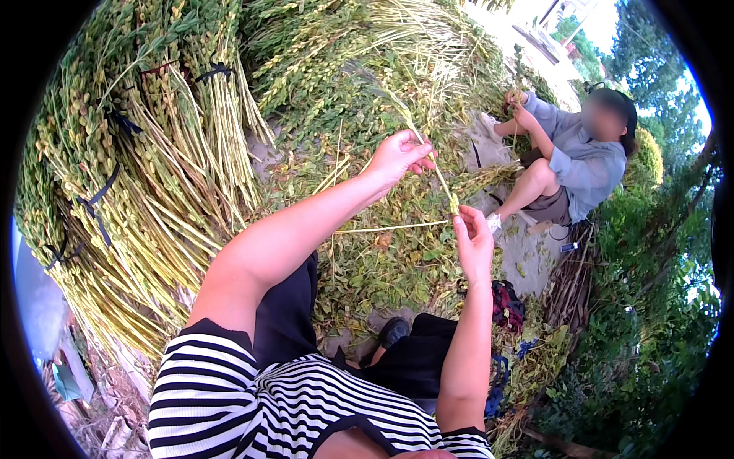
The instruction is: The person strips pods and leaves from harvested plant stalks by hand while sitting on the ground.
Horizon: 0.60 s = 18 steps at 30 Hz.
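Observation:
A single cut plant stalk point(438, 172) with pods along it stretches between my hands, above a ground layer of loose leaves point(390, 269). My left hand point(404, 154) pinches it partway along, thumb against fingers, and its upper part runs off up and left, blurred at the far tip. My right hand point(474, 235) has thumb and fingertips on the lower end, at a small cluster of pods or leaves. Beneath my hands, a thin bare stem point(395, 228) crosses the leaves and reaches close to my right fingertips.
Tied sheaves of podded stalks point(189, 143) stand at left, bound with dark strips. More cut stalks point(321, 51) lie ahead. At right a person point(590, 155) sits holding a stalk. A red and black bag or cloth point(507, 307) lies right of my forearm, near stacked dry sticks point(570, 287).

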Each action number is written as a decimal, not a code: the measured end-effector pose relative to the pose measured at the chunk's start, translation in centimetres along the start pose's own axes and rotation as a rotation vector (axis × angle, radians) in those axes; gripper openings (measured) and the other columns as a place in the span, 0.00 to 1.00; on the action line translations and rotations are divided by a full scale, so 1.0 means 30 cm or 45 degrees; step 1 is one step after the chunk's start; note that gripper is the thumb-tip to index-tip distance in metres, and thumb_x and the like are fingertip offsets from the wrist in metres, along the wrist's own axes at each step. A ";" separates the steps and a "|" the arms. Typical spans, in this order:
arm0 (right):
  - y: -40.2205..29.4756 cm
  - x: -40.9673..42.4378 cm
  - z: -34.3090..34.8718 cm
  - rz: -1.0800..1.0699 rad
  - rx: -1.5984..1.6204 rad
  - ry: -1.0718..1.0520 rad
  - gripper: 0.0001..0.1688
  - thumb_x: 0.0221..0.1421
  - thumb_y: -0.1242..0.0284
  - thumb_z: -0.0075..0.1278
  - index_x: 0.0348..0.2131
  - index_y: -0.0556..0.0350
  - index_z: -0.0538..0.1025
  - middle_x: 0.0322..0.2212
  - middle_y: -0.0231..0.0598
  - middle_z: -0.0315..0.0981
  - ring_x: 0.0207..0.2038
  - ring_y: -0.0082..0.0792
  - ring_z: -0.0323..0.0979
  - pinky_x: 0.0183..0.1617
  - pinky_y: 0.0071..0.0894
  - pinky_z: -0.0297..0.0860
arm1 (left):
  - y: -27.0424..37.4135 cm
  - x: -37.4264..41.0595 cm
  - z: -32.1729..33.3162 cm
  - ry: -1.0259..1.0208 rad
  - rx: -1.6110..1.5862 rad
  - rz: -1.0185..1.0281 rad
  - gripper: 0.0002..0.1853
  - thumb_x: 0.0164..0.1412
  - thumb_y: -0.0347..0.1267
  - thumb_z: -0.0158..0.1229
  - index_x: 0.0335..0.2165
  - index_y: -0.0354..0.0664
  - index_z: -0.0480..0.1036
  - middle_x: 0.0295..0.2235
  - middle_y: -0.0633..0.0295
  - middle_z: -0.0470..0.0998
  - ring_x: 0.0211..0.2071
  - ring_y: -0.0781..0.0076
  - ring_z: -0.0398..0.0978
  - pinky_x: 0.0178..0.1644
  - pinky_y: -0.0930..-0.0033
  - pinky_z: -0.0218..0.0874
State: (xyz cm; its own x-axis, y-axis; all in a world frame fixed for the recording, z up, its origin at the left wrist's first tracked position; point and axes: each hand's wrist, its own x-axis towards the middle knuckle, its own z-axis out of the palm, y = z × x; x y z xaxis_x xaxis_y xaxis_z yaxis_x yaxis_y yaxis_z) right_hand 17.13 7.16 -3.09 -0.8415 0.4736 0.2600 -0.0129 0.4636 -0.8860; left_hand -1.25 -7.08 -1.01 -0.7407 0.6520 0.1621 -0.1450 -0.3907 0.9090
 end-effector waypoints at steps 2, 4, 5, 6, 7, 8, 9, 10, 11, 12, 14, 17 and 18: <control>-0.011 -0.005 0.024 -0.091 -0.085 0.030 0.15 0.57 0.73 0.48 0.43 0.60 0.70 0.34 0.35 0.74 0.35 0.22 0.70 0.41 0.21 0.66 | -0.012 -0.024 0.035 -0.044 0.028 -0.054 0.09 0.60 0.31 0.53 0.38 0.39 0.67 0.35 0.58 0.77 0.30 0.74 0.77 0.29 0.78 0.64; -0.015 -0.006 0.033 -0.170 -0.185 0.024 0.14 0.58 0.73 0.47 0.43 0.59 0.70 0.32 0.36 0.74 0.34 0.21 0.70 0.40 0.22 0.66 | -0.023 -0.040 0.060 -0.181 0.057 -0.048 0.10 0.60 0.31 0.53 0.39 0.39 0.67 0.35 0.58 0.77 0.31 0.74 0.77 0.29 0.78 0.64; -0.018 -0.006 0.038 -0.122 -0.125 0.005 0.13 0.58 0.73 0.47 0.43 0.59 0.71 0.31 0.35 0.74 0.34 0.20 0.70 0.39 0.22 0.66 | -0.026 -0.045 0.069 -0.250 0.071 -0.045 0.10 0.60 0.31 0.53 0.39 0.39 0.67 0.35 0.58 0.77 0.31 0.75 0.77 0.30 0.77 0.64; -0.023 -0.009 0.045 -0.073 -0.065 -0.012 0.13 0.58 0.73 0.46 0.43 0.59 0.71 0.30 0.35 0.74 0.33 0.20 0.69 0.39 0.21 0.67 | -0.030 -0.048 0.077 -0.302 0.065 -0.023 0.10 0.59 0.30 0.53 0.39 0.38 0.67 0.36 0.58 0.77 0.31 0.76 0.76 0.30 0.78 0.64; -0.026 -0.010 0.049 -0.024 -0.004 -0.030 0.12 0.58 0.73 0.46 0.42 0.59 0.71 0.30 0.35 0.74 0.33 0.20 0.69 0.38 0.21 0.67 | -0.033 -0.049 0.082 -0.327 0.092 -0.013 0.10 0.59 0.30 0.53 0.39 0.37 0.67 0.36 0.58 0.77 0.31 0.76 0.76 0.30 0.77 0.64; -0.020 -0.006 0.053 -0.016 0.052 -0.031 0.10 0.59 0.75 0.44 0.41 0.60 0.72 0.27 0.32 0.73 0.30 0.18 0.68 0.36 0.19 0.66 | -0.035 -0.049 0.087 -0.351 0.118 -0.004 0.10 0.59 0.30 0.53 0.39 0.37 0.67 0.36 0.59 0.77 0.31 0.76 0.76 0.30 0.77 0.64; -0.013 -0.002 0.050 -0.022 0.094 -0.024 0.10 0.59 0.76 0.44 0.40 0.60 0.72 0.27 0.30 0.72 0.29 0.18 0.67 0.35 0.18 0.66 | -0.032 -0.052 0.095 -0.379 0.145 0.002 0.10 0.59 0.29 0.53 0.39 0.37 0.67 0.36 0.59 0.77 0.31 0.76 0.76 0.30 0.77 0.64; -0.006 0.002 0.046 -0.029 0.136 -0.017 0.10 0.60 0.76 0.44 0.40 0.60 0.72 0.26 0.29 0.71 0.29 0.17 0.67 0.35 0.17 0.65 | -0.028 -0.054 0.102 -0.348 0.112 0.015 0.12 0.58 0.31 0.55 0.39 0.36 0.66 0.35 0.59 0.77 0.31 0.76 0.76 0.29 0.77 0.64; -0.003 0.005 0.042 -0.036 0.177 -0.010 0.09 0.60 0.77 0.43 0.40 0.60 0.73 0.25 0.28 0.71 0.28 0.16 0.66 0.34 0.16 0.65 | -0.023 -0.055 0.108 -0.224 0.097 0.040 0.14 0.57 0.31 0.56 0.39 0.36 0.65 0.34 0.59 0.77 0.31 0.77 0.75 0.28 0.78 0.64; -0.012 0.005 0.041 -0.022 0.239 0.036 0.08 0.60 0.78 0.43 0.38 0.60 0.73 0.25 0.27 0.69 0.27 0.16 0.65 0.33 0.14 0.64 | -0.016 -0.057 0.112 -0.099 0.083 0.064 0.15 0.57 0.32 0.57 0.39 0.36 0.65 0.33 0.59 0.76 0.30 0.77 0.75 0.28 0.78 0.63; -0.006 0.007 0.026 0.002 0.255 0.072 0.08 0.59 0.78 0.44 0.38 0.60 0.73 0.25 0.27 0.70 0.27 0.16 0.65 0.33 0.14 0.64 | 0.006 -0.059 0.105 -0.011 0.066 0.165 0.19 0.56 0.38 0.59 0.39 0.37 0.63 0.34 0.59 0.74 0.30 0.76 0.74 0.27 0.79 0.61; -0.008 0.004 0.024 0.007 0.251 0.109 0.07 0.58 0.78 0.45 0.37 0.61 0.73 0.25 0.27 0.70 0.27 0.15 0.65 0.33 0.14 0.64 | 0.033 -0.040 0.063 0.068 0.107 0.105 0.20 0.56 0.39 0.59 0.39 0.37 0.64 0.34 0.61 0.73 0.29 0.75 0.74 0.26 0.79 0.60; -0.009 0.003 0.024 -0.001 0.229 0.109 0.07 0.58 0.78 0.46 0.37 0.61 0.73 0.25 0.27 0.70 0.27 0.15 0.65 0.33 0.15 0.64 | 0.036 -0.042 0.064 0.104 0.053 0.116 0.19 0.57 0.39 0.58 0.38 0.37 0.64 0.34 0.60 0.73 0.29 0.75 0.74 0.26 0.79 0.60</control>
State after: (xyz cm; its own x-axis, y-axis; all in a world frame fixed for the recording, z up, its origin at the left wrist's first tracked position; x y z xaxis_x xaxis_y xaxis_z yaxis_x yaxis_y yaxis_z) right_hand 16.66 6.55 -3.12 -0.7928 0.5384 0.2857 -0.1162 0.3266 -0.9380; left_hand 0.79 -7.06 0.51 -0.8008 0.5592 0.2145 -0.0485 -0.4176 0.9073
